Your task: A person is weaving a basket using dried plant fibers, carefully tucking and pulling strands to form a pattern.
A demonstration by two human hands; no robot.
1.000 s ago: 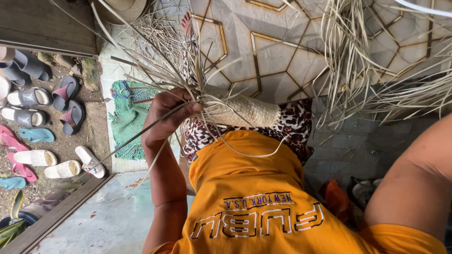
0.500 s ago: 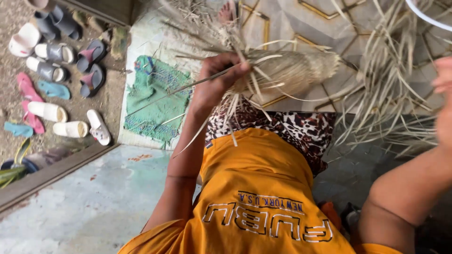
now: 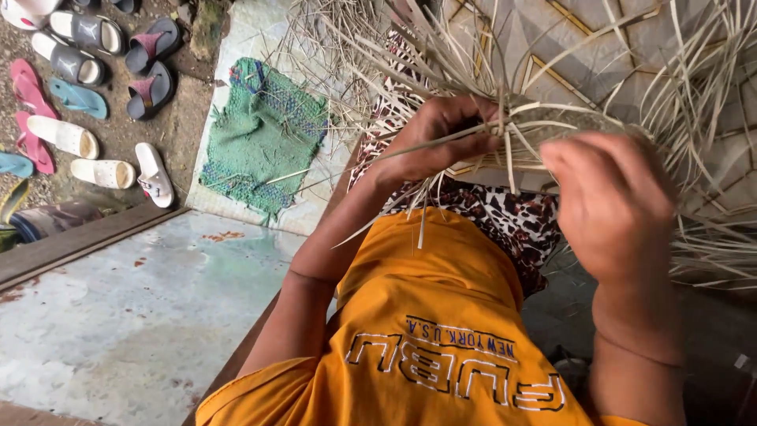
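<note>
A half-woven piece of pale straw [image 3: 544, 118] sits above my lap, with several loose strands [image 3: 441, 55] fanning out from it. My left hand [image 3: 438, 142] grips its left edge, thumb and fingers pinched around a few strands. My right hand [image 3: 611, 201] rests against the right side of the woven piece, fingers curled over it; what they pinch is hidden. Below the hands are my orange shirt [image 3: 426, 315] and a leopard-print cloth [image 3: 505, 221] on my lap.
A green woven mat [image 3: 264, 134] lies on a pale sheet to the left. Several sandals and slippers [image 3: 79, 87] lie on the dirt at far left. A worn painted concrete floor [image 3: 134, 308] fills the lower left. More straw strands [image 3: 710, 229] trail off to the right over patterned tiles.
My right hand has come in from the right edge onto the woven piece. My left hand still holds the straw, and the view has shifted so the work sits more central.
</note>
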